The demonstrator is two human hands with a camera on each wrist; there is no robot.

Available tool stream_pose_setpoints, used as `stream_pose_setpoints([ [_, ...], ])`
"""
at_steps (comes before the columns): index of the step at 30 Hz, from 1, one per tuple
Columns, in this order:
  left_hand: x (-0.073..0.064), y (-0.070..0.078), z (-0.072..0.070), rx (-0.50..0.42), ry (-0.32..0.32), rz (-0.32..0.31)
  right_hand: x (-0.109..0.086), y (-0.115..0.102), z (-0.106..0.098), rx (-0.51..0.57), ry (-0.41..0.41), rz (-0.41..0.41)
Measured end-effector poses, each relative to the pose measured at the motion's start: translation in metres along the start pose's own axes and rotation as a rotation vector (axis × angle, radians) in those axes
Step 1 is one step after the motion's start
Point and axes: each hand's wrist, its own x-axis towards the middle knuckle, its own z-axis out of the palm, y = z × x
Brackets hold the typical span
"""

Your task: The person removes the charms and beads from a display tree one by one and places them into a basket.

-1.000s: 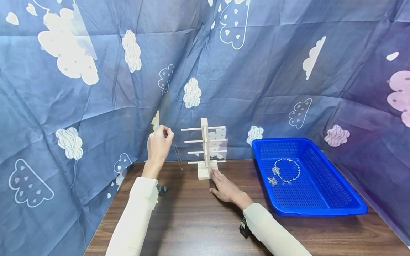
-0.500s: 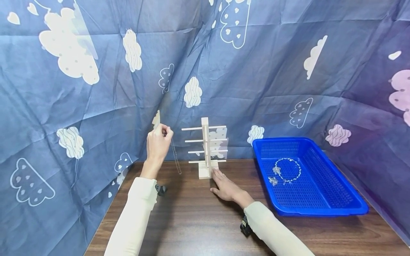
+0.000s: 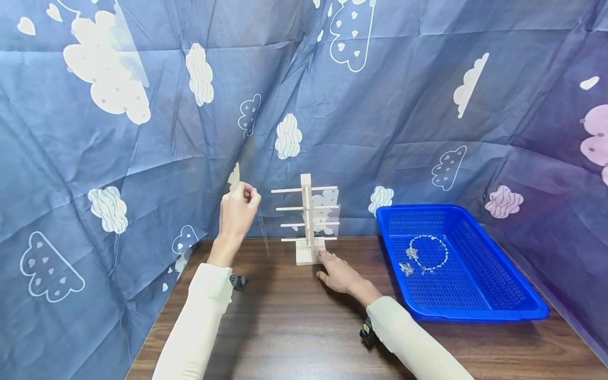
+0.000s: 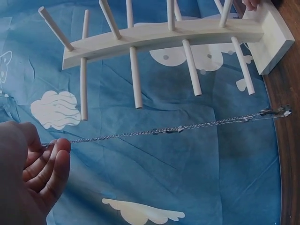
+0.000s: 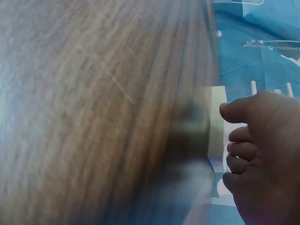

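My left hand (image 3: 236, 211) is raised to the left of a pale wooden jewellery stand (image 3: 307, 219), pinching a thin silver necklace (image 4: 136, 134) between thumb and fingertips. The chain hangs down from the fingers in the head view, with small shiny pieces at mid-length and at its lower end, apart from the stand's pegs. My right hand (image 3: 339, 273) reaches low to the stand, fingers fairly straight, fingertips at the right side of its square base (image 3: 303, 258). In the right wrist view the thumb (image 5: 234, 111) lies beside the base's edge.
A blue perforated plastic basket (image 3: 413, 311) stands on the right of the brown wooden table (image 3: 294, 327), holding a beaded bracelet or necklace (image 3: 446, 253) and small silvery jewellery pieces (image 3: 406, 268). A blue curtain (image 3: 380, 105) with cloud prints hangs behind the table.
The necklace has swayed slightly under my left hand, which keeps its pinch at about the same place. My right hand stays by the stand's base. The whole head view has shifted a little.
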Motion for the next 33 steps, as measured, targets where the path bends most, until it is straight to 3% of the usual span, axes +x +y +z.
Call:
stream_pose_setpoints([
  [6,-0.002,0.004,-0.002,-0.02,0.009,0.043,-0.002,-0.003,-0.013,-0.028,0.113,-0.039],
  [14,-0.002,0.012,-0.005,-0.051,0.01,0.061,-0.005,-0.016,-0.037,-0.11,0.224,-0.002],
  [20,-0.002,0.02,-0.008,-0.075,-0.01,0.056,-0.011,-0.02,-0.052,-0.163,0.263,-0.019],
  [27,-0.003,0.03,-0.012,-0.101,0.012,0.119,-0.017,-0.021,-0.072,-0.164,0.259,-0.025],
  [33,-0.004,0.039,-0.016,-0.123,0.003,0.136,-0.025,-0.021,-0.096,-0.175,0.266,-0.036],
])
